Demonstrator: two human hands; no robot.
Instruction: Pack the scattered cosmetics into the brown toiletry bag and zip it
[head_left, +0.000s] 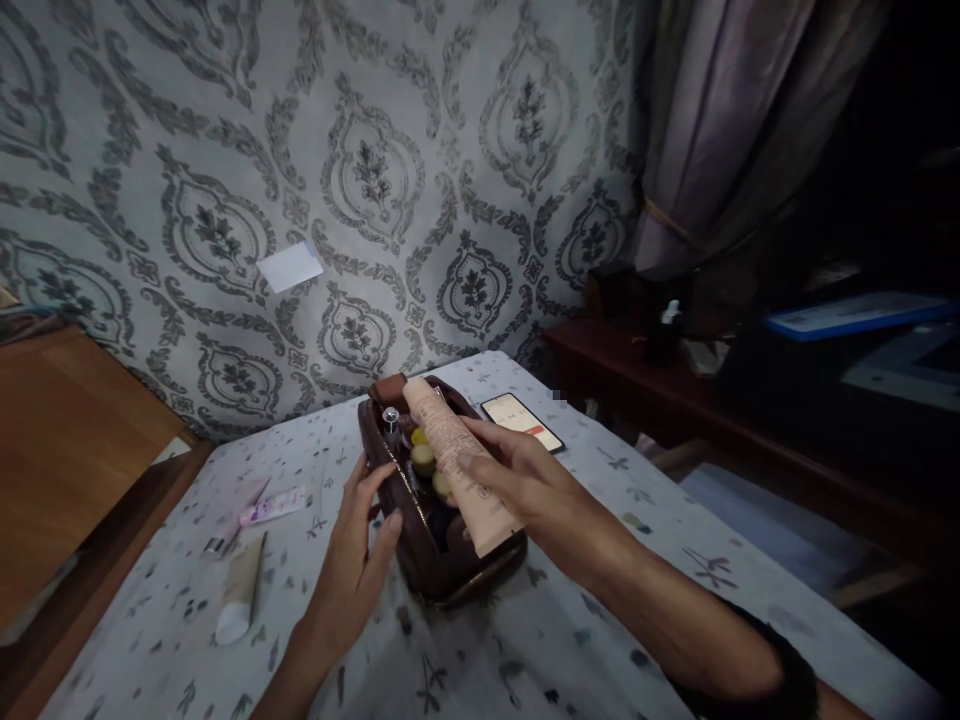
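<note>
A peach-coloured squeeze tube (459, 462) with printed text lies slanted above the open brown toiletry bag (420, 560). My right hand (536, 485) is closed around the tube's right side. My left hand (367, 530) grips the bag's left side near the zip, fingers at the rim and thumb on the outer wall. Inside the bag I see greenish-gold round caps (423, 459), a yellow item (418, 437) and a clear silvery knob (391, 416). The tube hides part of the bag's inside.
A lit phone (523, 422) lies behind my right hand. On the left of the patterned cloth (300, 600) lie a beige tube (241, 588), a pink-and-white tube (274, 505) and a pinkish tube with a silver cap (234, 515). A patterned wall stands behind; a dark red shelf (622, 350) is at right.
</note>
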